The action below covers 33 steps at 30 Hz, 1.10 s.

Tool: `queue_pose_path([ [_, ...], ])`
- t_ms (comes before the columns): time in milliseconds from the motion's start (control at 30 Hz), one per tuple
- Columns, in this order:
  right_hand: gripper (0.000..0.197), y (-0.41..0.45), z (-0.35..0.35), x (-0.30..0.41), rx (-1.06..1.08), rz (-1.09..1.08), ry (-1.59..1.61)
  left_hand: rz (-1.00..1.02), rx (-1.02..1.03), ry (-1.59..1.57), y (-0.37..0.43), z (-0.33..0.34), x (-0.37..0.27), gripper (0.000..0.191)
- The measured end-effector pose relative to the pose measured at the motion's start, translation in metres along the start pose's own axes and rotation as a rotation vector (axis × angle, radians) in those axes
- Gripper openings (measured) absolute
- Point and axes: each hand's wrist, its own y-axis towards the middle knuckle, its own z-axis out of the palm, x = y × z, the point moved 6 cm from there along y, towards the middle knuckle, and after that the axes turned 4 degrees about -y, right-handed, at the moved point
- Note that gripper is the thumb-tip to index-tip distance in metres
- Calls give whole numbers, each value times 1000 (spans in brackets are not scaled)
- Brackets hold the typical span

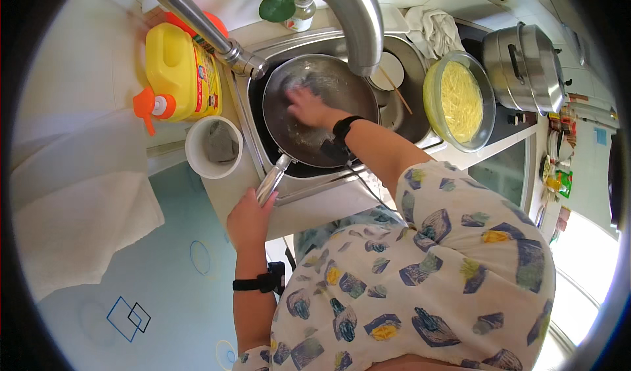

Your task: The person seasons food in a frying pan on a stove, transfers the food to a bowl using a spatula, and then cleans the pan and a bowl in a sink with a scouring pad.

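Note:
A wide dark frying pan (340, 87) rests tilted over the left basin of a stainless steel sink (249, 124). My left hand (251, 218) grips the end of its shiny metal handle (274, 179). Inside the pan, my right hand (308, 107) lies low against the cooking surface, blurred by motion. Whether something is under its fingers cannot be made out. Whitish wet streaks or suds mark the pan's inside. Above the pan hangs the curved metal faucet (362, 31), with no water stream visible.
In the right basin are a white round dish (388, 73) and a chopstick (396, 91). Right of the sink stand a bowl of pale yellow shreds (461, 102) and a steel steamer pot (522, 68). At left are a yellow detergent jug (170, 75) and a white tub (195, 156) holding a grey cloth (222, 142).

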Motion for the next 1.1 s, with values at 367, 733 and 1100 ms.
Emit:
queue_pose_path([
  [367,36,-13,-45,16,546,-49,-335,12,-67,11,-2,3,0,46],
  [733,52,-25,-1,2,589,-137,-371,30,-66,68,-2,3,-5,43],
  [1100,33,-38,94,-18,342,-862,-658,-3,-56,56,0,4,-3,45],
])
